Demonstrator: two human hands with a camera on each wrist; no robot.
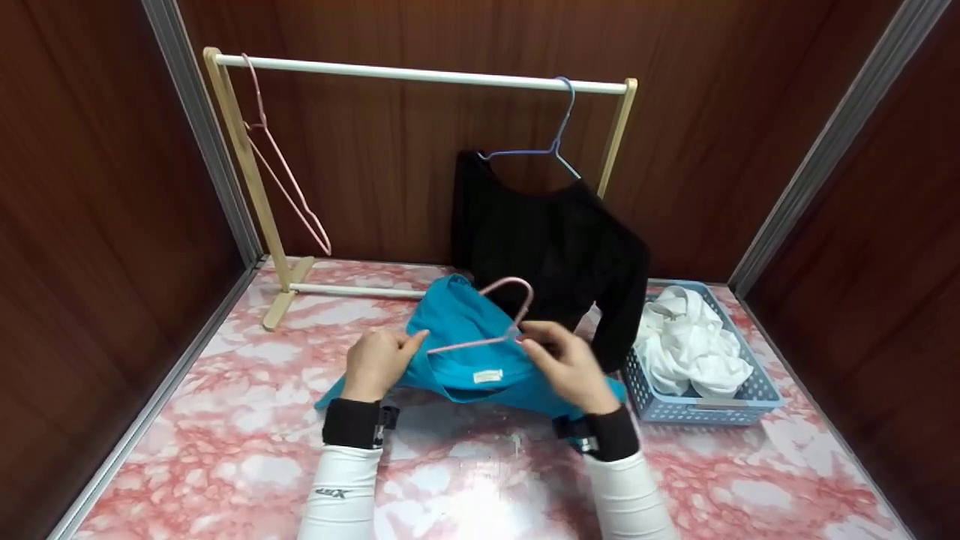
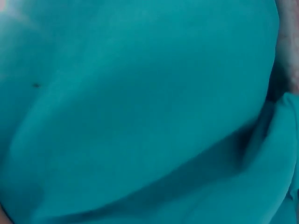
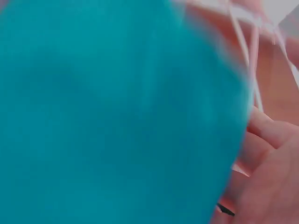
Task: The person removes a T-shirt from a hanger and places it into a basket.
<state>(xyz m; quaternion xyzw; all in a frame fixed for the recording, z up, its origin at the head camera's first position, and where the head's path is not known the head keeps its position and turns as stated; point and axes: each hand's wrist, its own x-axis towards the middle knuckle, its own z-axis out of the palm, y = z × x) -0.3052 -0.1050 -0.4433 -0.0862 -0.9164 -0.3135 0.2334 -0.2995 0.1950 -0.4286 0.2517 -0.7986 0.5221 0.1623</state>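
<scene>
A bright blue shirt (image 1: 465,322) with a white neck label (image 1: 487,376) is held up over the table, its neckline facing the head camera. My left hand (image 1: 377,364) pinches the cloth at the left side of the neckline. A pink clothes hanger (image 1: 469,346) lies partly inside the neck opening, hook upward; the cloth hides the rest of it. By the base of the hook, my right hand (image 1: 570,365) pinches the hanger. Blue cloth fills most of the left wrist view, while the right wrist view shows curled fingers (image 3: 257,151) beside the shirt.
Behind stands a rack with a white rail (image 1: 420,73). An empty pink hanger (image 1: 289,176) hangs at its left, and a black top (image 1: 540,232) on a blue hanger (image 1: 559,142) at its right. A blue basket (image 1: 705,411) on the right contains white cloth (image 1: 690,345).
</scene>
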